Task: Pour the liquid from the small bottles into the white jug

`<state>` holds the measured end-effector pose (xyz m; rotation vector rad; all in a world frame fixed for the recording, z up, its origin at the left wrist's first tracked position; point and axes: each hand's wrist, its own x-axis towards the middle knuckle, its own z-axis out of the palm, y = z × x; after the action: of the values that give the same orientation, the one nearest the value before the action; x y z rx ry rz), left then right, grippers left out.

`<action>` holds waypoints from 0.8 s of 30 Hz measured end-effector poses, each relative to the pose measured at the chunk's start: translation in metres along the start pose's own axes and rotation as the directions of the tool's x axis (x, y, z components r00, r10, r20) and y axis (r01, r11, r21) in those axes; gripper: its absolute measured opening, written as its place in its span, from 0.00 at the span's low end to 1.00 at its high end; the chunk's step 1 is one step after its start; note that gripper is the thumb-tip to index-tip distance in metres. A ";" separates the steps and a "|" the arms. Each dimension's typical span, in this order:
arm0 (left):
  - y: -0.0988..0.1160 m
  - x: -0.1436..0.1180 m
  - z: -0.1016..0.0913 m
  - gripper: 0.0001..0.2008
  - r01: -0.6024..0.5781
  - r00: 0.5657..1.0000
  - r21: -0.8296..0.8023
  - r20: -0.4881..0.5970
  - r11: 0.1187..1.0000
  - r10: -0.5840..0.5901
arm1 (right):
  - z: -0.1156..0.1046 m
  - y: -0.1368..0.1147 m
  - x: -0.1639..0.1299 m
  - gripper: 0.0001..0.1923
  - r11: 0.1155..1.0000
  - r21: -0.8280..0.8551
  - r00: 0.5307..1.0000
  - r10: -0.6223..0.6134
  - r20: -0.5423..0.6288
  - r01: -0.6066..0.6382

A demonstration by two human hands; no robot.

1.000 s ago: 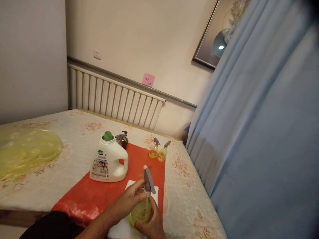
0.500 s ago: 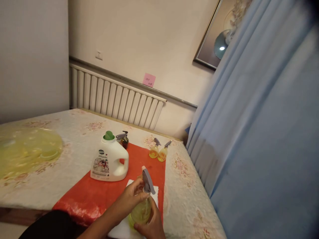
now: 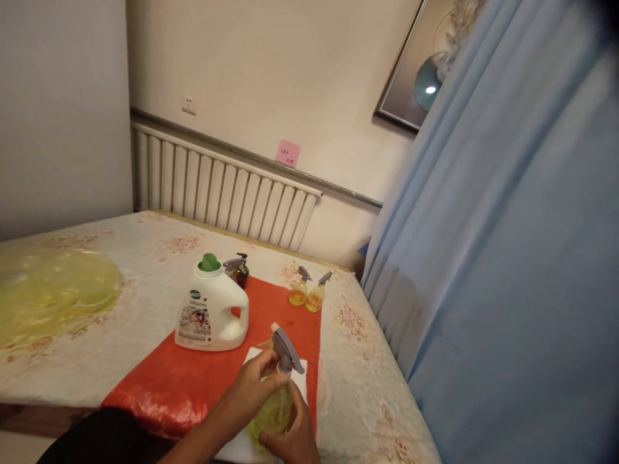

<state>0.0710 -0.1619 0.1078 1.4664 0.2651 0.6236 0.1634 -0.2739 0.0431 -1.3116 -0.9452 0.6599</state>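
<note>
Four spray bottles stood on the bed-like surface, which I call the desk (image 3: 120,361) for its floral cover. One spray bottle (image 3: 275,403), filled with yellow-green liquid and topped by a grey trigger head, was near the desk's front edge, over a white cloth (image 3: 236,444) that lay on the red mat (image 3: 193,380). Both hands were clamped on it: the left hand (image 3: 254,386) gripped the neck just below the trigger head, and the right hand (image 3: 293,438) wrapped the lower body from below. The hands touched each other around the bottle.

Two small amber spray bottles (image 3: 306,295) stood side by side, touching or nearly so, at the far edge of the red mat toward the desk's right edge. One darker spray bottle (image 3: 238,270) stood just behind a single white detergent jug (image 3: 210,316) with a green cap, on the mat's far left part. One clear yellowish plastic sheet (image 3: 53,296) lay toward the desk's left edge, well apart from the mat. One pink note (image 3: 287,153) was stuck on the wall above one white radiator (image 3: 217,193), and blue curtains (image 3: 507,258) hung beside the desk's right edge.
</note>
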 end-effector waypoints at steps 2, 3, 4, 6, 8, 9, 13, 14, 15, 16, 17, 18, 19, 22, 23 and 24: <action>0.009 -0.003 0.000 0.13 0.010 0.998 0.025 0.070 1.000 -0.012 | -0.001 -0.001 0.000 0.43 1.000 0.013 1.000 -0.009 0.002 0.009; 0.013 -0.004 -0.001 0.14 0.018 0.994 0.035 0.106 0.999 -0.021 | -0.002 -0.001 0.000 0.43 1.000 0.015 1.000 -0.013 -0.004 0.013; 0.016 -0.005 -0.002 0.14 0.022 0.991 0.047 0.129 0.999 -0.028 | -0.002 -0.001 0.001 0.43 1.000 0.013 1.000 -0.016 -0.010 0.016; 0.017 -0.005 -0.003 0.12 0.018 0.992 0.070 0.122 0.997 -0.026 | -0.001 0.001 0.001 0.43 1.000 0.007 1.000 -0.013 -0.017 0.013; 0.013 -0.003 -0.001 0.11 0.005 0.998 0.093 0.065 0.996 -0.011 | 0.000 0.003 0.000 0.43 1.000 -0.007 1.000 -0.004 -0.021 0.004; 0.011 -0.003 0.000 0.11 0.002 1.000 0.104 0.029 0.995 -0.005 | 0.001 0.004 0.000 0.43 1.000 -0.012 1.000 -0.003 -0.027 0.002; 0.008 -0.002 0.010 0.13 0.021 0.993 0.144 -0.120 0.989 -0.004 | 0.003 0.006 -0.001 0.44 1.000 -0.007 0.998 -0.013 -0.055 0.013; 0.009 -0.002 0.012 0.13 0.025 0.990 0.154 -0.141 0.988 -0.003 | 0.003 0.006 -0.001 0.44 1.000 -0.002 0.999 -0.016 -0.049 0.016; 0.011 -0.003 0.013 0.13 0.021 0.989 0.163 -0.146 0.986 0.003 | 0.002 0.005 -0.001 0.44 1.000 0.006 0.999 -0.021 -0.041 0.021; 0.013 -0.004 0.014 0.13 0.012 0.991 0.174 -0.135 0.985 0.012 | 0.002 0.004 -0.001 0.44 1.000 0.017 0.999 -0.026 -0.031 0.026; 0.016 -0.005 0.013 0.13 0.005 0.994 0.188 -0.110 0.982 0.016 | 0.002 0.003 -0.001 0.44 0.999 0.026 0.999 -0.028 -0.026 0.028; 0.018 -0.007 0.012 0.13 0.000 0.997 0.204 -0.077 0.979 0.016 | 0.001 0.002 -0.001 0.43 0.999 0.029 0.999 -0.029 -0.028 0.030; 0.021 -0.008 0.010 0.14 -0.004 0.999 0.222 -0.038 0.975 0.013 | 0.001 0.002 -0.001 0.43 0.999 0.025 0.999 -0.030 -0.041 0.031; 0.025 -0.011 0.006 0.13 0.008 1.000 0.266 0.022 0.964 -0.014 | 0.000 0.002 -0.001 0.43 1.000 0.004 0.996 -0.030 -0.083 0.031; 0.025 -0.011 0.006 0.12 0.016 1.000 0.266 0.016 0.964 -0.021 | 0.001 0.002 -0.001 0.43 1.000 0.008 0.996 -0.027 -0.086 0.028; 0.023 -0.010 0.006 0.12 0.020 1.000 0.259 0.001 0.966 -0.021 | 0.001 0.002 -0.001 0.43 1.000 0.017 0.996 -0.023 -0.085 0.025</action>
<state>0.0605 -0.1732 0.1293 1.7135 0.3694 0.5848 0.1618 -0.2739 0.0409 -1.3006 -0.8832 0.5886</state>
